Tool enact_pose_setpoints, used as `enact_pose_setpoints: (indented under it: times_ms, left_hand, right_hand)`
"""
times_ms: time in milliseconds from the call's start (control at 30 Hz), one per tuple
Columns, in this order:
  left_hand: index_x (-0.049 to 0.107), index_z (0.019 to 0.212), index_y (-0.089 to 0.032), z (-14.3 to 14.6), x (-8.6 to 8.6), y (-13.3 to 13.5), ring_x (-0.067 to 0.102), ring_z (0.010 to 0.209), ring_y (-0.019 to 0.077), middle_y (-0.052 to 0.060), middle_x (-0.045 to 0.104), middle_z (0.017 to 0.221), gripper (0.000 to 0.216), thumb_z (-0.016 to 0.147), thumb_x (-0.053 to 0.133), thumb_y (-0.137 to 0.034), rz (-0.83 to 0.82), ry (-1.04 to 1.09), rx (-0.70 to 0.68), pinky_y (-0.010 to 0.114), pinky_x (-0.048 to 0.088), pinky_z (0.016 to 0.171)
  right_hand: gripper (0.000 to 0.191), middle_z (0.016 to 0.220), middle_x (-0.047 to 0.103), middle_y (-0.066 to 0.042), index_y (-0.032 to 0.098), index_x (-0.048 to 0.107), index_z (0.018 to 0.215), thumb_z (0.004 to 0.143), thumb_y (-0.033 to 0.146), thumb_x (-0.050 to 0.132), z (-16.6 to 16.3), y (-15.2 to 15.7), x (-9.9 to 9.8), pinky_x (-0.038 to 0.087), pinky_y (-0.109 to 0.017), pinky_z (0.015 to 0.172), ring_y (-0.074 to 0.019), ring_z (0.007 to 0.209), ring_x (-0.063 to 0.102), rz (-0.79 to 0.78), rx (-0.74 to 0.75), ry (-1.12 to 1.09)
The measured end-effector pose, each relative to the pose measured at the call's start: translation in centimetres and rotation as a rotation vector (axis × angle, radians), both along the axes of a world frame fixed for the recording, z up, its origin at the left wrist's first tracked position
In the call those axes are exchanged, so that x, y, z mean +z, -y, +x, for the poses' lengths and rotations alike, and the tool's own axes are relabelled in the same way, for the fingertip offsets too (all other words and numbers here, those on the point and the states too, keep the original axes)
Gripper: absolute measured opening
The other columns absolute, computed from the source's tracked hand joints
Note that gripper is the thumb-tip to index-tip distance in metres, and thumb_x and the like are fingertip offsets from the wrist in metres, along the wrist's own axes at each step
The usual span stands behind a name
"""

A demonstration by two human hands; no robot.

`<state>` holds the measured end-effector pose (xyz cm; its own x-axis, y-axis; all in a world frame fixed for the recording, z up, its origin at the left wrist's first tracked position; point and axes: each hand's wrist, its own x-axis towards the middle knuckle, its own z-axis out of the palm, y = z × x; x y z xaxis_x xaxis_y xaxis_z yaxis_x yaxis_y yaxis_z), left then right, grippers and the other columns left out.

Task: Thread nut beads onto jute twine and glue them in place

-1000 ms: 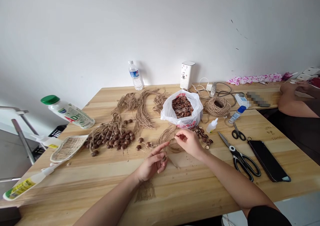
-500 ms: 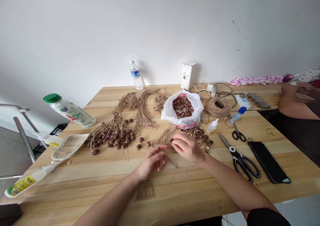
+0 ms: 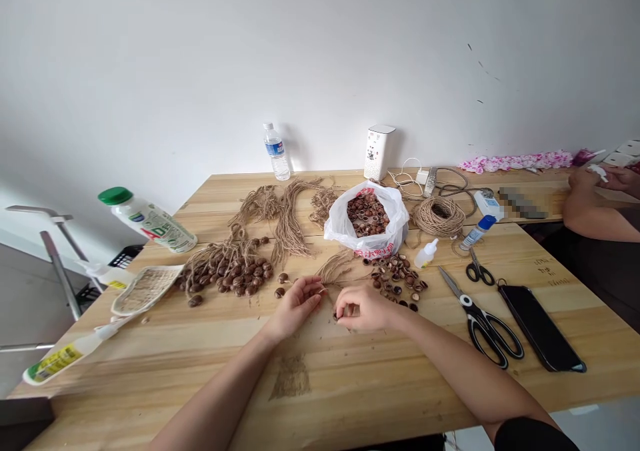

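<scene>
My left hand (image 3: 296, 308) is closed in a pinch on a piece of twine, over the middle of the table. Just to its right, my right hand (image 3: 367, 308) has thumb and fingers closed on a small brown nut shell (image 3: 335, 316), mostly covered by the fingers. Behind both hands lie loose twine strands (image 3: 336, 268). Several half nut shells (image 3: 400, 278) are scattered beyond my right hand, in front of a white plastic bag (image 3: 340, 221) filled with more shells. To the left is a heap of brown nuts (image 3: 240, 274) tied on twine.
Large scissors (image 3: 467, 301), small scissors (image 3: 479, 272) and a phone (image 3: 540, 328) lie at right. A twine coil (image 3: 425, 219) and a small glue bottle (image 3: 426, 254) stand behind. A woven tray (image 3: 145, 290) is at left. Another person's hands (image 3: 600, 176) are at far right.
My right hand has come down and slightly left with the shell. My left hand has shifted up and left, its fingers now closed on the twine. The view has shifted slightly.
</scene>
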<state>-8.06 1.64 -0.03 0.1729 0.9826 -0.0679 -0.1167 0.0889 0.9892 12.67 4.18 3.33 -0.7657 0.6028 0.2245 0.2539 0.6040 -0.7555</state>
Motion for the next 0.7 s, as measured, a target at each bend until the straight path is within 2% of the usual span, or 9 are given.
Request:
enact_pose_setpoints:
  times_ms: [67, 133, 300, 500, 700]
  left_hand:
    - [0.05, 0.112, -0.017, -0.3, 0.0, -0.2, 0.059, 0.095, 0.0192, 0.008, 0.064, 0.098, 0.045, 0.073, 0.067, -0.033, 0.03, -0.044, 0.009, 0.036, 0.047, 0.083]
    - [0.054, 0.11, -0.017, -0.5, 0.1, -0.4, 0.059, 0.095, 0.0211, 0.009, 0.065, 0.098, 0.043, 0.073, 0.067, -0.034, 0.05, -0.119, 0.006, 0.039, 0.046, 0.086]
    - [0.066, 0.093, -0.017, -0.8, 0.2, -0.5, 0.06, 0.088, 0.0225, 0.008, 0.065, 0.095, 0.029, 0.071, 0.067, -0.036, 0.163, -0.362, 0.06, 0.039, 0.048, 0.081]
    - [0.067, 0.1, -0.02, -1.0, 0.4, -0.4, 0.057, 0.091, 0.0238, 0.01, 0.063, 0.097, 0.029, 0.074, 0.064, -0.033, 0.347, -0.525, 0.079, 0.039, 0.047, 0.081]
    - [0.065, 0.096, -0.019, -0.8, 0.8, -0.1, 0.057, 0.091, 0.0231, 0.011, 0.061, 0.098, 0.02, 0.081, 0.053, -0.025, 0.488, -0.715, 0.036, 0.037, 0.045, 0.083]
  right_hand:
    - [0.006, 0.08, 0.066, -0.002, 0.017, 0.064, 0.072, 0.07, 0.015, 0.068, -0.1, 0.0, -0.6, 0.047, -0.021, 0.063, -0.0117, 0.067, 0.061, 0.03, 0.023, 0.074]
    - [0.007, 0.082, 0.066, -0.002, 0.018, 0.064, 0.073, 0.069, 0.013, 0.067, -0.1, -0.1, -0.9, 0.046, -0.022, 0.066, -0.0127, 0.07, 0.061, 0.072, -0.005, 0.109]
    - [0.01, 0.082, 0.067, -0.002, 0.018, 0.063, 0.073, 0.07, 0.008, 0.065, 0.2, -0.8, -1.1, 0.046, -0.026, 0.078, -0.0164, 0.084, 0.063, 0.102, -0.085, 0.088]
    - [0.009, 0.083, 0.067, -0.003, 0.018, 0.063, 0.072, 0.07, 0.011, 0.066, 0.3, -1.3, -1.3, 0.045, -0.028, 0.083, -0.0177, 0.089, 0.063, 0.085, -0.137, 0.065]
    - [0.009, 0.082, 0.067, -0.003, 0.018, 0.062, 0.072, 0.069, 0.01, 0.067, 0.3, -1.2, -1.3, 0.045, -0.029, 0.084, -0.018, 0.089, 0.063, 0.083, -0.14, 0.076]
